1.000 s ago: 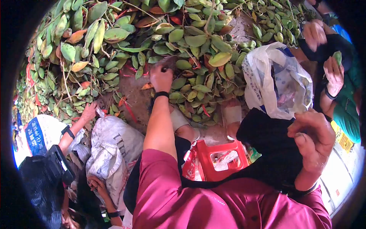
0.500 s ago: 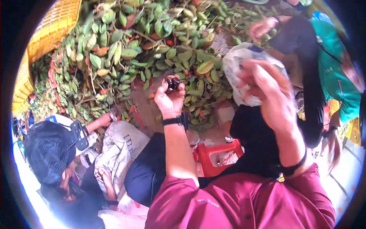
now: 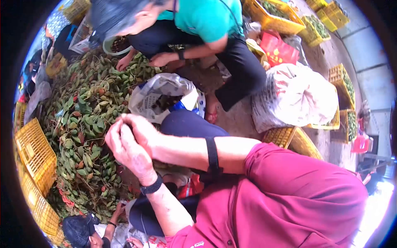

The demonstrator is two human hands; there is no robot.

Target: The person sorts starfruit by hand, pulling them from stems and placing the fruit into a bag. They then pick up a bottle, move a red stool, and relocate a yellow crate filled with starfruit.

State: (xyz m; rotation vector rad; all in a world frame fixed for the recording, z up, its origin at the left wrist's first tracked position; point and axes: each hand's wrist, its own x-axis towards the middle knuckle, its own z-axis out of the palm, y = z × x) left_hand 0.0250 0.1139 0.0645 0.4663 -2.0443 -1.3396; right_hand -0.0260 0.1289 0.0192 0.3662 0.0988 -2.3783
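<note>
My left hand point(image 3: 129, 155), with a black watch on the wrist, is pressed together with my right hand point(image 3: 142, 131). Fingers of both are curled and closed, and whatever lies between them is hidden. Just beyond them stands an open white sack point(image 3: 138, 101) with dark contents point(image 3: 166, 102) inside. Beneath and to the left spreads a large heap of green and brownish leafy pods or cuttings point(image 3: 89, 136).
A person in a green shirt point(image 3: 213, 20) crouches across the heap by a bowl point(image 3: 108, 46). Another person in a dark cap point(image 3: 77, 231) works at lower left. Yellow crates point(image 3: 36, 155), a full white sack point(image 3: 297, 97) and a red bag point(image 3: 278, 48) stand around.
My view has swung right. My left hand earlier held dark glossy pieces in its fingers, with my right hand raised apart and open; now both hands are together, closed.
</note>
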